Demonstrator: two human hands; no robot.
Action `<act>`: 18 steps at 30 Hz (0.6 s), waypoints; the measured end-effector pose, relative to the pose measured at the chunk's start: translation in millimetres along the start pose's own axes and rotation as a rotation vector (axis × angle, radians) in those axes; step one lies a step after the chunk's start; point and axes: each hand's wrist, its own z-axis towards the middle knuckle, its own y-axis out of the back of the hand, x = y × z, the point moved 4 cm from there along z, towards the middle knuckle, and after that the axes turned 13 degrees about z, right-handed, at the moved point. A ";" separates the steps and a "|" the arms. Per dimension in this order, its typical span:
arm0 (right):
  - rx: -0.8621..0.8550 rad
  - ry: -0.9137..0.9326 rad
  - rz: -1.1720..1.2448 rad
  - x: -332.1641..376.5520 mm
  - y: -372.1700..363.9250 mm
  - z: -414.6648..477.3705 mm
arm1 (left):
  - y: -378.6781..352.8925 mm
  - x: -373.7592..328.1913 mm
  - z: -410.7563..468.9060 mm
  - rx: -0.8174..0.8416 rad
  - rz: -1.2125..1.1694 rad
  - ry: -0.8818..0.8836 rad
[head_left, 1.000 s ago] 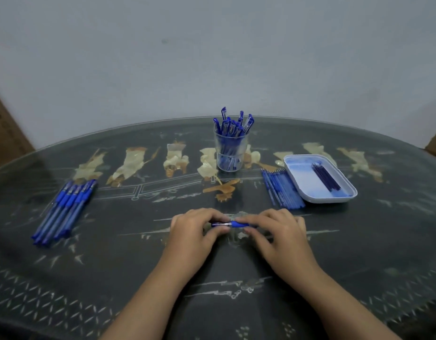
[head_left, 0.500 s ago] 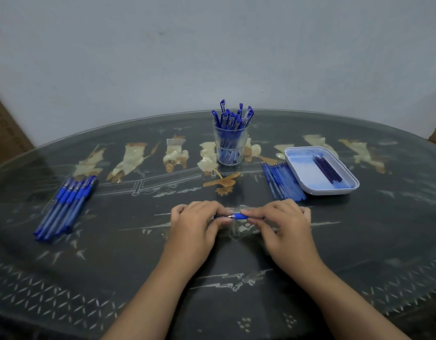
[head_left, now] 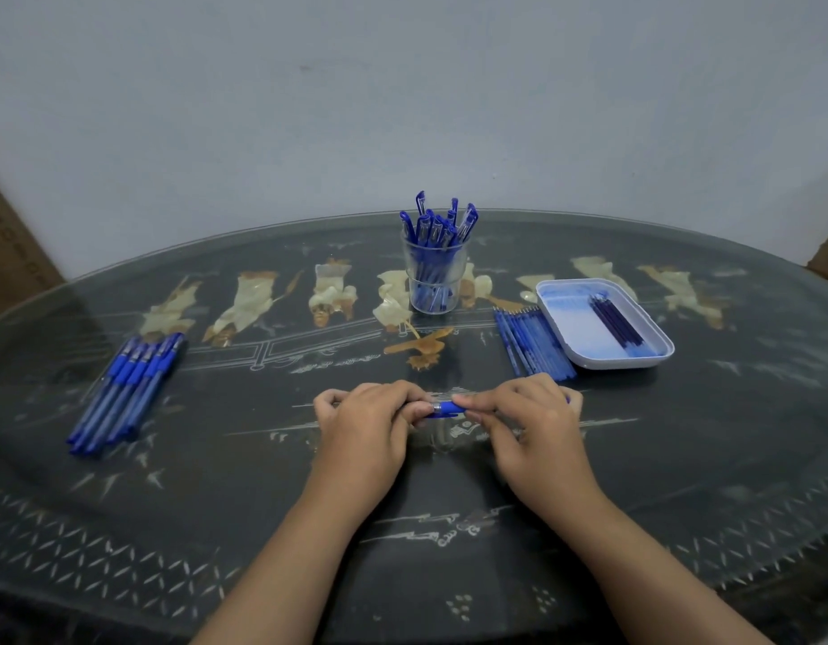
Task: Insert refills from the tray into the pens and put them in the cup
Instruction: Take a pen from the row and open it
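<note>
From the head camera, both hands meet over the near middle of a dark glass-topped table [head_left: 682,458]. The left hand [head_left: 361,425] and the right hand [head_left: 538,425] hold one blue pen [head_left: 444,408] level between them, lying crosswise. The left fingers [head_left: 403,394] are curled round one end and the right fingers [head_left: 479,401] pinch the other, so both sets of fingers are clamped on the pen. Only a short blue stretch with a silver ring shows in the gap between the fingertips; the rest is hidden under the knuckles.

Straight beyond the fingertips, well apart from them, stands a clear cup [head_left: 434,281] packed with blue pens, caps up. Beyond and to the right of the right fingers lies a pale tray [head_left: 603,360] with a small bunch of dark refills [head_left: 617,321] in its far half. Just beside the tray's left edge, between it and the right fingers, lies a row of thin blue sticks [head_left: 533,342] — whether barrels or refills I cannot tell. Its near end comes close to the right knuckles.

Far out to the left of the left fingers, a row of blue pens [head_left: 123,388] lies side by side on the table, slanting away — well apart from the hand. A plain grey wall [head_left: 403,109] rises behind the table.
</note>
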 end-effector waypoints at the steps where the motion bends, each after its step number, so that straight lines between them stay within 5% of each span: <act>1: 0.001 0.002 0.000 -0.1 -0.1 0.2 | 0.2 -0.3 0.3 0.001 0.001 0.005; 18: -0.026 0.045 -0.060 5.7 3.4 -0.3 | 4.5 1.9 2.0 0.115 -0.100 0.132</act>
